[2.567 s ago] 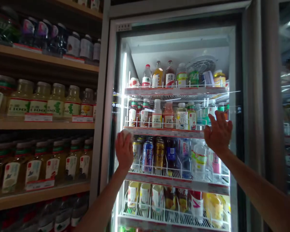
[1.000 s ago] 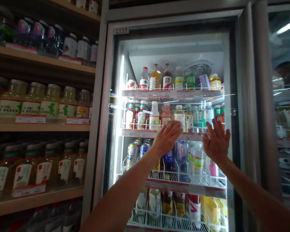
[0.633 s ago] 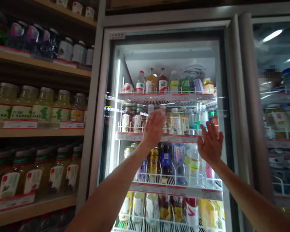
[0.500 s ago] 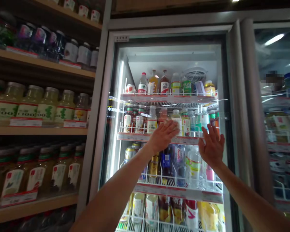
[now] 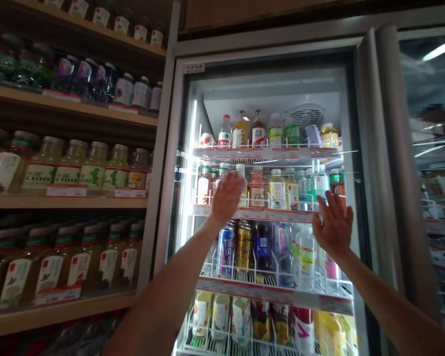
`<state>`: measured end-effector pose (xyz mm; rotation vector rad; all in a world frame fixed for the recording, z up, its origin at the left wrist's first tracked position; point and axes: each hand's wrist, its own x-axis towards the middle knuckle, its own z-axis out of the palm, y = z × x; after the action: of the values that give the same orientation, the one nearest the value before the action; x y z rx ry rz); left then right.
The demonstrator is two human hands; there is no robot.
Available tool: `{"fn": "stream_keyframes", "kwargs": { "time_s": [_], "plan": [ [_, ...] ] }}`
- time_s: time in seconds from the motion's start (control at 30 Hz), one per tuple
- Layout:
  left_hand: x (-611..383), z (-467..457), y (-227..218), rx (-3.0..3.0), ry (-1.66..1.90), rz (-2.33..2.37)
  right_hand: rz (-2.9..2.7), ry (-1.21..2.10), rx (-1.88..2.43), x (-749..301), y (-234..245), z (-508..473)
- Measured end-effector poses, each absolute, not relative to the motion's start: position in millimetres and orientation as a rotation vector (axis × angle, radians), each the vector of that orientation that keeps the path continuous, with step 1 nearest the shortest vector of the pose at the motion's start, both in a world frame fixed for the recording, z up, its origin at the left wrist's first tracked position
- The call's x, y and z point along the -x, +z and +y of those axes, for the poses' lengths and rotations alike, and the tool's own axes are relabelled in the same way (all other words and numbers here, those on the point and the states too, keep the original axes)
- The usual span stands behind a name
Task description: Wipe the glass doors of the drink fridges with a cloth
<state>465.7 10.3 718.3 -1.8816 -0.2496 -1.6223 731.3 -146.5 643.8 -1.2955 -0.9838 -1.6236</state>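
Observation:
A glass-door drinks fridge [image 5: 269, 55] stands in front of me, lit inside, with reflections across its glass. My left hand [image 5: 228, 198] is raised before the left part of the second shelf [image 5: 252, 213], slightly blurred, its fingers stretched out and holding nothing. It covers part of a row of juice bottles. A pink-labelled bottle [image 5: 257, 188] and a white-labelled tea bottle [image 5: 277, 190] show to its right. My right hand [image 5: 333, 222] is spread at the shelf's right end, palm toward the fridge, also holding nothing. Whether either hand touches the glass I cannot tell.
Wooden shelves [image 5: 107, 200] with rows of bottled drinks stand on the left. A vertical metal handle [image 5: 378, 148] runs along the fridge's right side, beside a second glass-door fridge [image 5: 433, 198]. Cans [image 5: 226, 249] and more bottles fill the lower shelves.
My left hand has moved left across the second shelf, uncovering the tea bottle and the pink-labelled bottle. My right hand has kept its place before the shelf's right end. The view has shifted slightly left.

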Motion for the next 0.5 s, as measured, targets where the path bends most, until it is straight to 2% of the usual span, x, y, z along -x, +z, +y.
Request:
{"fn": "stream_keyframes", "kwargs": {
  "time_s": [0.07, 0.13, 0.2, 0.33, 0.4, 0.5],
  "plan": [
    [-447.3, 24.1, 733.7, 1.732, -1.996, -0.517, -0.983, -1.599, 1.337, -729.2, 644.1, -147.1],
    [-449.8, 24.4, 739.0, 1.647, -2.171, -0.638, -0.978, -1.591, 1.357, -727.8, 644.3, -147.8],
    [-472.0, 9.8, 731.6, 1.763, -2.035, -0.502, -0.980, -1.591, 1.362, -727.3, 644.3, -148.8],
    [-504.9, -14.7, 719.3, 2.007, -1.478, -0.093, -0.999, -1.594, 1.344, -727.3, 644.4, -150.5],
    [-487.7, -4.2, 730.9, 1.997, -1.522, -0.161, -0.991, -1.613, 1.330, -727.3, 644.6, -150.1],
    [-445.5, 23.8, 759.5, 1.774, -1.954, -0.509, -0.968, -1.660, 1.309, -727.6, 644.6, -147.7]
  ]
}}
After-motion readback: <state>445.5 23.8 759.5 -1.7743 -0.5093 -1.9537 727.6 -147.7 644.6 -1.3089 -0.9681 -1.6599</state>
